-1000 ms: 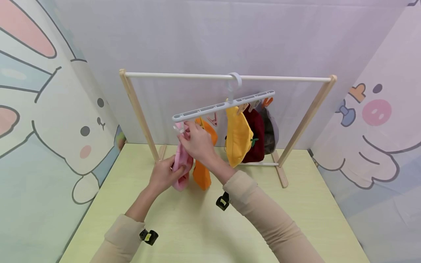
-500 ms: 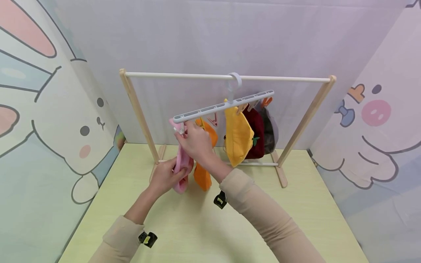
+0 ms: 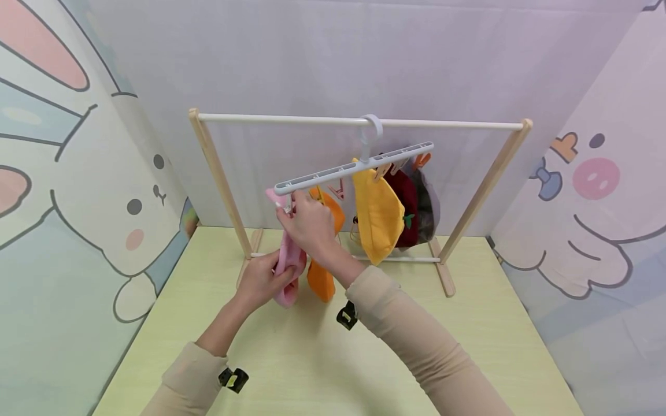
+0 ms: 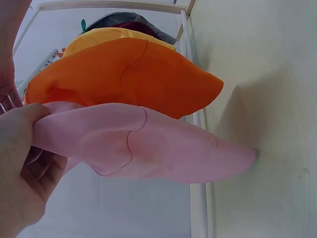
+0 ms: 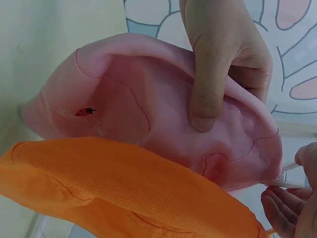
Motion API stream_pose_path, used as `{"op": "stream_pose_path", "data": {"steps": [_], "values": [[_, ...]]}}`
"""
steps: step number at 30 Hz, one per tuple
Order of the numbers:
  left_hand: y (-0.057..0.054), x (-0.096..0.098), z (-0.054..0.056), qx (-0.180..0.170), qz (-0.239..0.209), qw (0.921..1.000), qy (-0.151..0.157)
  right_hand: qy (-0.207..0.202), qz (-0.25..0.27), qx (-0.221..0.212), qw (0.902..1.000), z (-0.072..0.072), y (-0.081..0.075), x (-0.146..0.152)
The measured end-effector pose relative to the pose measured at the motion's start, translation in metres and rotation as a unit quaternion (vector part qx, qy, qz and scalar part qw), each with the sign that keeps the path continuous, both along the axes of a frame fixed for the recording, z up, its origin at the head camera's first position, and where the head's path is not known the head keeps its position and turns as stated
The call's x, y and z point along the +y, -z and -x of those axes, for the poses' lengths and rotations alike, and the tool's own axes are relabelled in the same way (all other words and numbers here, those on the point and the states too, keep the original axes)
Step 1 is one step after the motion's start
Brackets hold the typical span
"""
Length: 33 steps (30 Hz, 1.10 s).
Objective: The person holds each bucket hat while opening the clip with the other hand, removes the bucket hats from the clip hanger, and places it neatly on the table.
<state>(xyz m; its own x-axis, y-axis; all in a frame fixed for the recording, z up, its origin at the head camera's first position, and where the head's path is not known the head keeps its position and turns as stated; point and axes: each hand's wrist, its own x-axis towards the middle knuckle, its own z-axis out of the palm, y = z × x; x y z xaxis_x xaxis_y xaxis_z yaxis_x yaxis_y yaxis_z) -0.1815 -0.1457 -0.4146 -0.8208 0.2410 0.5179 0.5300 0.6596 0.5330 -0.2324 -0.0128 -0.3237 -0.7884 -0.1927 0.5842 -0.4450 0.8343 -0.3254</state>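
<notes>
A pink bucket hat with a small strawberry embroidered on it hangs below the left end of a grey clip hanger. My left hand grips the hat's brim, thumb on one face and fingers behind. My right hand pinches a white clothespin under the hanger's end, right at the hat's edge. Just beside the pink hat, an orange hat hangs from a yellow peg. Most of my right fingertips are hidden behind the hand in the head view.
The hanger hooks over the white bar of a wooden-legged rack. Farther right hang a yellow hat, a dark red hat and a grey one. A pink peg dangles between. Printed cloth walls enclose the pale table.
The right hand has lowered slightly at the clothespin, and the pink hat's top corner now sticks out to its left. The yellow hat has turned a little on its peg.
</notes>
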Motion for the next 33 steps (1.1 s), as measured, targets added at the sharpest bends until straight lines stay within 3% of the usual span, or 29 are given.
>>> {"op": "stream_pose_path", "data": {"steps": [14, 33], "values": [[-0.0010, -0.0023, -0.0006, 0.023, 0.007, 0.9997, -0.001, 0.006, 0.031, -0.001, 0.9995, 0.0016, 0.0019, 0.0029], [-0.0041, -0.0103, -0.0012, -0.024, 0.016, 0.9992, 0.026, 0.014, 0.030, -0.008, 0.9994, 0.0021, 0.0002, 0.0033]]}}
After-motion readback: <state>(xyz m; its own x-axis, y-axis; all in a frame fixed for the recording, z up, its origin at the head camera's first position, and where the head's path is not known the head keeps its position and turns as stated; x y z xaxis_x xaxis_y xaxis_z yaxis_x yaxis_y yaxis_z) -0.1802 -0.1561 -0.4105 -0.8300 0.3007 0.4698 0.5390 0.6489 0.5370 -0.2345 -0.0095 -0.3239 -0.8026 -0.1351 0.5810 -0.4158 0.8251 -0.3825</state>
